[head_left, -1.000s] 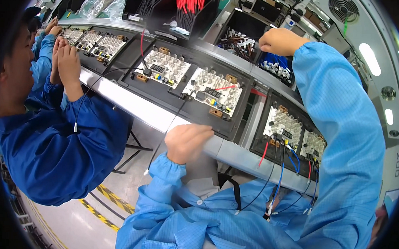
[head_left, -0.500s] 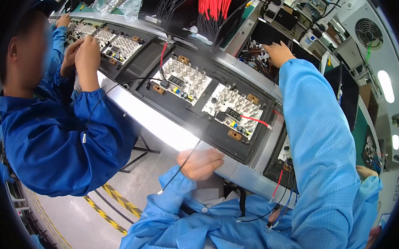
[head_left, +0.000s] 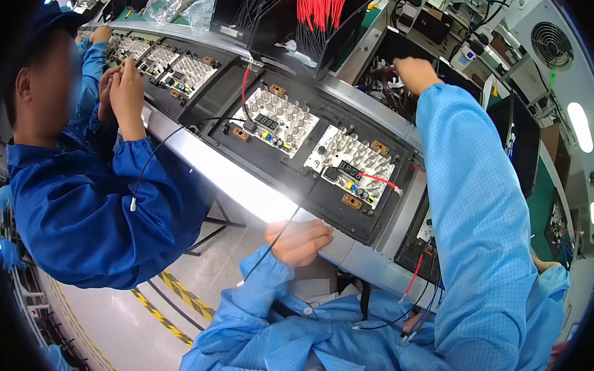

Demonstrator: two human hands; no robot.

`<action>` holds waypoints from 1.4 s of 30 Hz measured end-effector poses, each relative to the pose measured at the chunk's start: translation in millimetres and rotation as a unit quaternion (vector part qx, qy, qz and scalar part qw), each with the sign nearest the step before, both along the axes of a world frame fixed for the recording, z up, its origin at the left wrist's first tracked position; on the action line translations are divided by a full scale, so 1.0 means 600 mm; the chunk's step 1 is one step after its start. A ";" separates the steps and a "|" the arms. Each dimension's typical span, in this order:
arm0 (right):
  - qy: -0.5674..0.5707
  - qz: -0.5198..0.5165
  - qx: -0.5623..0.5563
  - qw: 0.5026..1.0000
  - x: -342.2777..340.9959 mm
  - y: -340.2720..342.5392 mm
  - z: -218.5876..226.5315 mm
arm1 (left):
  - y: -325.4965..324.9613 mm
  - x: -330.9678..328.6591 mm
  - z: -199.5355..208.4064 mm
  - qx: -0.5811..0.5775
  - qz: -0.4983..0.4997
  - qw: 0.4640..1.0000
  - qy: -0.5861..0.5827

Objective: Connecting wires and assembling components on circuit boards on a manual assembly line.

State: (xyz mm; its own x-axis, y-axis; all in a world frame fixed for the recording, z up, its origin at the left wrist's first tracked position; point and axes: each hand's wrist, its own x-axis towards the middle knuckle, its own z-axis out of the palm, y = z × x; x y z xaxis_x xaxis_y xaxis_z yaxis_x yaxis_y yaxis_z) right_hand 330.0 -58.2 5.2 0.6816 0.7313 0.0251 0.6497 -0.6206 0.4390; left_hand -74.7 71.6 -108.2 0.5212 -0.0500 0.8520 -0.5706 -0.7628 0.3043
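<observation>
Workbench edge (head_left: 257,196): left hand (head_left: 298,241) lower now.

Your left hand (head_left: 299,240) sits low at six o'clock, fingers curled loosely, pointing toward three. Your right arm stretches up toward one o'clock, right hand (head_left: 414,72) fingers bent downward.

Pale blue sleeve (head_left: 472,193), the neighbour's jacket (head_left: 90,216) deep blue; red wires (head_left: 321,7) bunched in a black bin (head_left: 330,38), white circuit boards (head_left: 351,164) on black trays, yellow-and-black striped floor tape (head_left: 172,303)
</observation>
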 end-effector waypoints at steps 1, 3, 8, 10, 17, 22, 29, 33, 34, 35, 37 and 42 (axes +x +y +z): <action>-0.027 0.001 0.032 0.999 -0.010 0.008 0.021 | -0.001 0.000 0.002 -0.005 -0.006 1.000 -0.010; -0.025 0.022 0.068 0.997 -0.008 -0.001 0.068 | -0.006 0.001 -0.005 -0.017 0.000 1.000 -0.025; -0.062 0.014 0.040 0.997 -0.010 -0.036 0.154 | -0.001 0.015 0.002 -0.016 0.041 0.998 -0.032; -0.069 0.022 0.035 0.997 -0.008 -0.041 0.164 | 0.002 0.016 -0.001 -0.031 0.062 0.997 -0.045; -0.034 0.075 0.126 0.989 -0.062 -0.071 0.260 | 0.003 0.023 -0.018 -0.051 0.060 0.997 -0.009; 0.138 0.179 0.229 0.947 -0.196 -0.023 0.324 | -0.026 -0.119 -0.032 -0.059 -0.121 0.988 0.075; 0.553 0.287 0.293 0.725 -0.355 0.055 0.315 | 0.073 -0.216 0.130 -0.108 -0.040 0.993 -0.030; 0.631 0.349 0.212 0.659 -0.448 0.114 0.258 | 0.119 -0.144 0.211 -0.261 0.016 0.965 0.007; 0.616 0.380 0.232 0.649 -0.461 0.130 0.238 | 0.113 -0.122 0.229 -0.239 -0.003 0.969 -0.064; 0.602 0.408 0.251 0.638 -0.476 0.145 0.224 | 0.111 -0.104 0.237 -0.235 -0.005 0.970 -0.065; 0.618 0.428 0.267 0.603 -0.494 0.143 0.210 | 0.111 -0.074 0.249 -0.184 -0.046 0.967 -0.168; 0.465 0.497 0.383 0.625 -0.476 0.159 0.175 | 0.147 -0.029 0.249 -0.146 -0.018 0.948 -0.282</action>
